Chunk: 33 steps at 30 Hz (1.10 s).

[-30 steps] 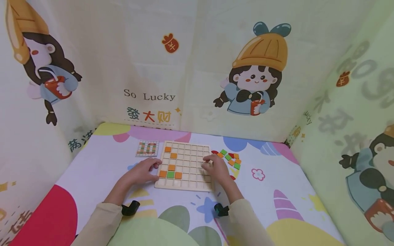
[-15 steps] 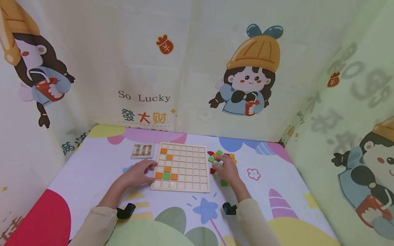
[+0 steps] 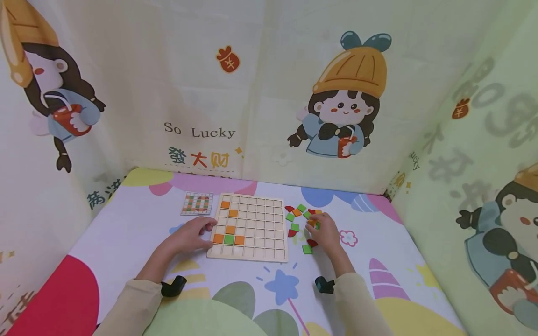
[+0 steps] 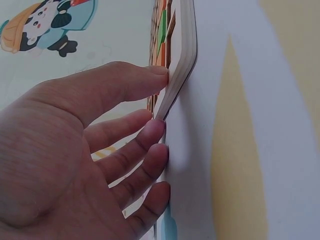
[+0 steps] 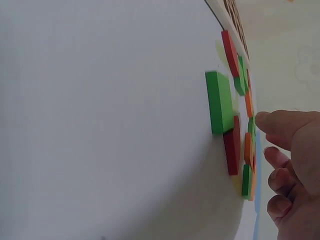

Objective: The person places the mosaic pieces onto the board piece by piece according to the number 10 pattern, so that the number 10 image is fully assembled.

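A square wooden grid board (image 3: 260,224) lies flat on the table, with several orange tiles (image 3: 230,230) and one green tile (image 3: 229,239) set in its left part. My left hand (image 3: 191,235) rests at the board's left edge. In the left wrist view its thumb touches the board's rim (image 4: 184,55), and the fingers are loosely bent along the side. To the right, my right hand (image 3: 325,233) hovers over loose tiles, among them a green tile (image 5: 219,102) and a red piece (image 5: 231,152). Thumb and fingers stay apart, and no tile shows between them.
A small printed pattern card (image 3: 197,203) lies left of the board's far corner. Loose green, orange and red pieces (image 3: 295,227) are scattered right of the board. Printed cloth walls (image 3: 269,93) enclose the table's back and sides.
My right hand has moved rightward from above the board's right edge to the loose tiles, uncovering several pieces. The left hand has stayed at the board's left edge. The head view has shifted slightly.
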Motion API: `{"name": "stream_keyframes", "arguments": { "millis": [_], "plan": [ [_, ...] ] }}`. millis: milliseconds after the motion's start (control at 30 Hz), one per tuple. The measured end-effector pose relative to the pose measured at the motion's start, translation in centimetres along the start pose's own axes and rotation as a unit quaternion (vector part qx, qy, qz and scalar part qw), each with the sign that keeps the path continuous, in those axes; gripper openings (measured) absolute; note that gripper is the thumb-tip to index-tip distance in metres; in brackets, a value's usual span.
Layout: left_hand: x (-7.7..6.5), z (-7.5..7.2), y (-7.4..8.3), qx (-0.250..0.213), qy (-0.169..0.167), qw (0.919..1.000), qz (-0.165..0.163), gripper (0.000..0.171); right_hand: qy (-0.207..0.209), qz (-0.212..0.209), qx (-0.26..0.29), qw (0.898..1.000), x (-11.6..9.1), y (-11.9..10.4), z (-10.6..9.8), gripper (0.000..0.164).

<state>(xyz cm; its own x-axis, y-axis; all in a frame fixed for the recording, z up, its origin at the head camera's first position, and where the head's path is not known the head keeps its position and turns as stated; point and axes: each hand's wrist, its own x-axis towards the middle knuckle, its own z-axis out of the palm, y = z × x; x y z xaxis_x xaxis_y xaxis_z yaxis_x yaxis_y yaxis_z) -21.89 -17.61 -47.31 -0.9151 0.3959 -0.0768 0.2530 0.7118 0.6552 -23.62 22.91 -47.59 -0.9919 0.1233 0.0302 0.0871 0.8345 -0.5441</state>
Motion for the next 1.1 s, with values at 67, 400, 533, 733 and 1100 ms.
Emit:
{"name": "stream_keyframes", "arguments": {
  "millis": [67,400,533,733,1100],
  "plan": [
    [-0.1,-0.1,0.0,0.000,-0.001,1.0000,-0.001,0.057,-0.001,0.006,-0.006,1.000,0.2,0.3,0.0,0.037],
    [-0.3,-0.2,0.4,-0.005,0.002,1.0000,0.006,0.056,-0.022,0.024,-0.020,0.999,1.1,0.8,-0.2,0.036],
    [-0.3,-0.1,0.3,-0.004,0.004,1.0000,0.005,0.055,-0.020,0.029,-0.021,0.999,1.1,0.7,-0.4,0.035],
    [-0.2,-0.1,0.3,0.000,0.004,1.0000,-0.004,0.056,-0.030,0.034,-0.034,0.998,1.5,0.5,-0.5,0.034],
    [-0.1,0.1,0.2,0.006,0.007,1.0000,0.003,0.054,-0.040,0.036,-0.034,0.998,2.2,0.8,-0.3,0.034]
  ]
}}
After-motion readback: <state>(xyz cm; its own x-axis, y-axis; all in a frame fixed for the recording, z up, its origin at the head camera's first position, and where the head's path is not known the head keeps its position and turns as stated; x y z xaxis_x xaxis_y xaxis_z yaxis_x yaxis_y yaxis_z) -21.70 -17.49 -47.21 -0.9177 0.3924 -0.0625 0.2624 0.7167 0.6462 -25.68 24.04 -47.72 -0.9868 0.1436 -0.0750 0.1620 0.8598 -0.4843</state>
